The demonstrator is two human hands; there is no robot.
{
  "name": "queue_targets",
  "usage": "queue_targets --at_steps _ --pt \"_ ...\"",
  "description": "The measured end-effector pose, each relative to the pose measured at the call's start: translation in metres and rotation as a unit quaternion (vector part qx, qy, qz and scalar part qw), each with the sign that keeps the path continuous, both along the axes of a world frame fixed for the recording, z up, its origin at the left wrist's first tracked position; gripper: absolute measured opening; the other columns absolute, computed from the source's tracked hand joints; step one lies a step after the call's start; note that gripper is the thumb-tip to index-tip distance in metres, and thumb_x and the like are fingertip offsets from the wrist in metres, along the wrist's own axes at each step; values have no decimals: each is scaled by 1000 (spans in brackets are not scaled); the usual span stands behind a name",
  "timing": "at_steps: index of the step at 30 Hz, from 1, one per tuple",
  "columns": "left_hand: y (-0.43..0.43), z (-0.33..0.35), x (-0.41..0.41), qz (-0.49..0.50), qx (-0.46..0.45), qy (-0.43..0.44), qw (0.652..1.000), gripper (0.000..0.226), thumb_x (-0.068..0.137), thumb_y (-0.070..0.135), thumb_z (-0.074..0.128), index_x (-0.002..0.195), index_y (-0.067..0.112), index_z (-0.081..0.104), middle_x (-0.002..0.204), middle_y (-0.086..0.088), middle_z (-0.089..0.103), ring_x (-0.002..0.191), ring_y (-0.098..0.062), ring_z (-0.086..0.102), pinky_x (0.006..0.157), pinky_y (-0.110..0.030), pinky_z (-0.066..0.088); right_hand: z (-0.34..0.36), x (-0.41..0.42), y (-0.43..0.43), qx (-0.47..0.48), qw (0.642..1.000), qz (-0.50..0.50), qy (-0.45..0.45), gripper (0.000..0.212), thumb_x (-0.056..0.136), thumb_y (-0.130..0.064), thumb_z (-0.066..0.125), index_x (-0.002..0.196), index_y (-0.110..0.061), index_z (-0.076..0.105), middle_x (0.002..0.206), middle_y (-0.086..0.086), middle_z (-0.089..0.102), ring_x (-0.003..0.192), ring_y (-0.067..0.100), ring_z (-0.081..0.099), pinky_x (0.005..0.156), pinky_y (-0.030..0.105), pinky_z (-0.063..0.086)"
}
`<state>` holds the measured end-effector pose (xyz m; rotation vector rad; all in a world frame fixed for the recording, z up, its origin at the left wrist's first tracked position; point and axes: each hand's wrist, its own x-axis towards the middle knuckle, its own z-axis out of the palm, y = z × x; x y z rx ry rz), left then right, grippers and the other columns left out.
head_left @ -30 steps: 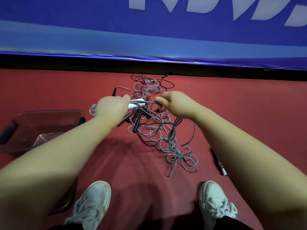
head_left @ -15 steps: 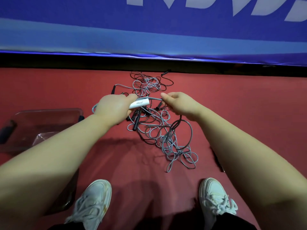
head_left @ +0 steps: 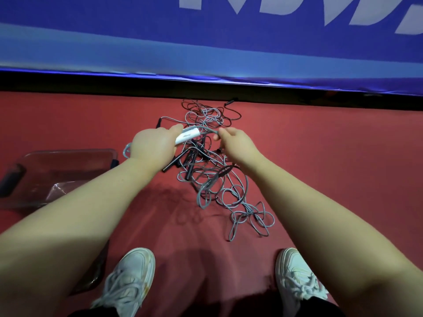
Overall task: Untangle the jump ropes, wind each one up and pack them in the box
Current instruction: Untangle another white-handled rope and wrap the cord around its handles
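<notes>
The left hand is gripping a white handle, fingers curled round it, while the right hand is pinching the grey rope running out of that handle. The tangle is lying on the red floor beneath both hands, and the clear box is sitting to its left.

Left grip: curled round white handle
Right grip: pinches grey rope just beside the handle
Tangle: on red floor, near its far edge
Box: clear, at floor's left side
</notes>
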<state>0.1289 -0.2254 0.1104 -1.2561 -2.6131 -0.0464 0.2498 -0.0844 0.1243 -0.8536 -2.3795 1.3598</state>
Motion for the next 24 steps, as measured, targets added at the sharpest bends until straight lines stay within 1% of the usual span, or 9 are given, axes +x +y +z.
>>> queue_targets --at_steps 4,7,9,12,14,15,18,21,24 --pt "-5 -5 9 -40 -57 58 996 49 93 16 48 140 22 36 100 -12 60 86 -34 60 52 -31 26 9 3 11 -84 996 -5 -30 35 100 -21 35 70 -17 52 59 -2 35 46 11 27 45 25 21" --pt "-7 -11 4 -5 -59 40 997 45 92 14 49 135 19 39 98 -12 62 85 -34 61 54 -30 28 8 5 1 -39 997 44 -50 34 99 -22 36 69 -19 52 60 -2 38 49 12 31 48 26 25" --pt "-6 -12 -2 30 -33 -20 999 37 93 17 50 129 16 43 100 -12 63 88 -35 61 59 -31 35 1 6 -12 20 994 88 -67 32 99 -24 36 71 -21 51 60 -3 41 51 13 35 49 25 28" --pt "-1 -9 -3 58 15 -188 980 31 96 32 49 122 14 48 106 -12 62 92 -33 58 68 -33 40 -17 4 -22 49 991 116 -41 30 99 -23 34 73 -21 47 61 -4 43 53 11 38 51 22 31" --pt "4 -5 0 36 77 -325 942 22 95 33 52 107 15 52 91 -10 58 72 -27 55 60 -31 39 -32 5 -24 42 989 139 -10 31 100 -21 33 71 -22 45 61 -5 42 54 11 38 55 24 32" --pt "5 -2 2 20 119 -398 909 13 94 29 54 96 17 51 80 -7 55 59 -21 49 53 -28 36 -40 7 -24 19 988 152 7 32 101 -20 32 72 -22 44 60 -5 40 53 11 37 55 25 32" --pt "5 9 10 -12 183 -602 777 19 94 16 55 80 20 44 58 0 43 39 -8 32 38 -19 26 -52 11 -22 -48 984 166 50 31 103 -17 29 74 -19 42 62 -2 36 54 12 33 55 26 31" --pt "2 22 16 -42 183 -701 688 24 95 15 54 76 19 40 50 6 38 39 -4 24 34 -14 19 -50 10 -13 32 981 183 60 28 102 -20 32 75 -22 40 64 -4 39 58 13 36 62 31 36" --pt "2 38 22 -85 187 -723 659 26 96 22 52 74 19 37 49 8 35 38 -3 20 33 -13 18 -43 12 -5 136 969 200 50 23 101 -21 34 79 -27 38 68 -9 42 61 9 40 65 27 35"
